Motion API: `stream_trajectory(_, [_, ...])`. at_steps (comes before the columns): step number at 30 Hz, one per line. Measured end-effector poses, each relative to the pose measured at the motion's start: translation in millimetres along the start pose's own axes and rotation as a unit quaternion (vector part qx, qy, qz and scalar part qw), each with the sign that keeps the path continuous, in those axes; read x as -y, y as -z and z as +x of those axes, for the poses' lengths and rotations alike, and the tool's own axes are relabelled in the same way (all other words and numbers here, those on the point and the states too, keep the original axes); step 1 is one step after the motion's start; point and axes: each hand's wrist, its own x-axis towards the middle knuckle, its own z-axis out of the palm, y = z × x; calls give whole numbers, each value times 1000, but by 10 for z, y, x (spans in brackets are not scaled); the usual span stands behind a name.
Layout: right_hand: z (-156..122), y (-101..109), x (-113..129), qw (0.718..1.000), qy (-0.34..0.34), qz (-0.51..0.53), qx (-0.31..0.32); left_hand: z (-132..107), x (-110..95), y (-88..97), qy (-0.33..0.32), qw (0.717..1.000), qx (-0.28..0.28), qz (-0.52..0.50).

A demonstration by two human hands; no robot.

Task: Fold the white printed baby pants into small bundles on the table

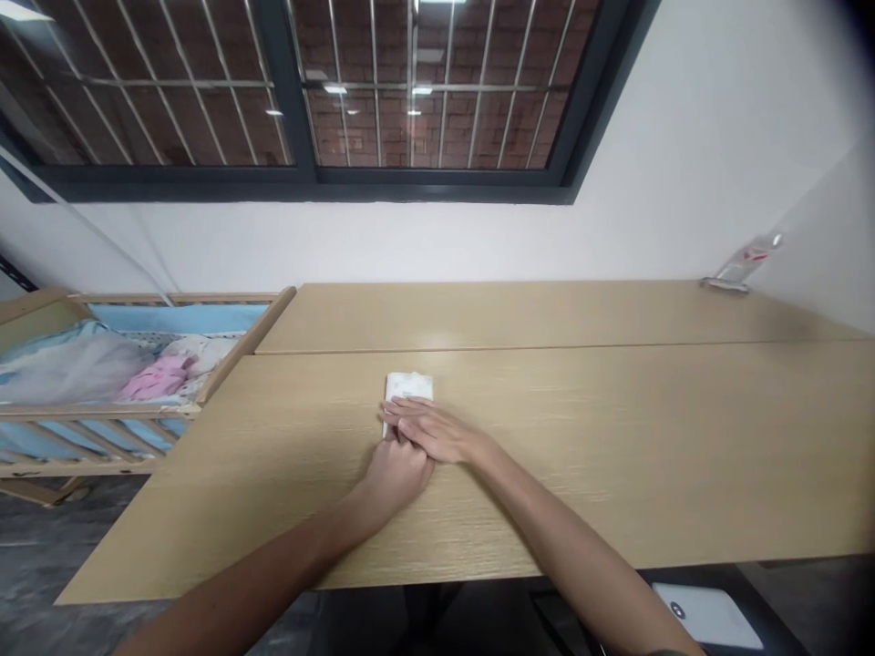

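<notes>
A small folded white cloth [408, 387] lies flat on the light wood-grain table [615, 456], a little left of the table's middle. My right hand [434, 430] comes in from the lower right and rests across the cloth's near end, fingers pointing left. My left hand [395, 478] comes in from the lower left and sits against the near edge of the cloth, partly under my right fingers. Those fingers hide the left fingertips and the cloth's near edge, so I cannot tell whether my left hand grips it.
A wooden crib [102, 364] with blue padding and pink and white fabric stands against the table's left end. A clear plastic item [742, 264] stands at the far right corner. A seam crosses the tabletop behind the cloth. A white object [707, 615] lies below the near edge.
</notes>
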Motion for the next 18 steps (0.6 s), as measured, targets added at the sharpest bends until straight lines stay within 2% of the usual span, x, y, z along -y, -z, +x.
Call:
stream_trajectory(3, [42, -5, -164, 1000, -26, -8, 11, 10, 6, 6, -4, 1000, -16, -8])
stream_trajectory(11, [169, 140, -641, 994, -62, -78, -39, 44, 23, -55, 26, 999, -23, 19])
stream_trajectory(15, [199, 153, -758, 989, -102, -100, -44, 55, 7, -13, 30, 999, -13, 18])
stream_trajectory(18, [184, 131, -786, 987, -116, -97, -57, 84, 87, 79, 50, 999, -5, 11])
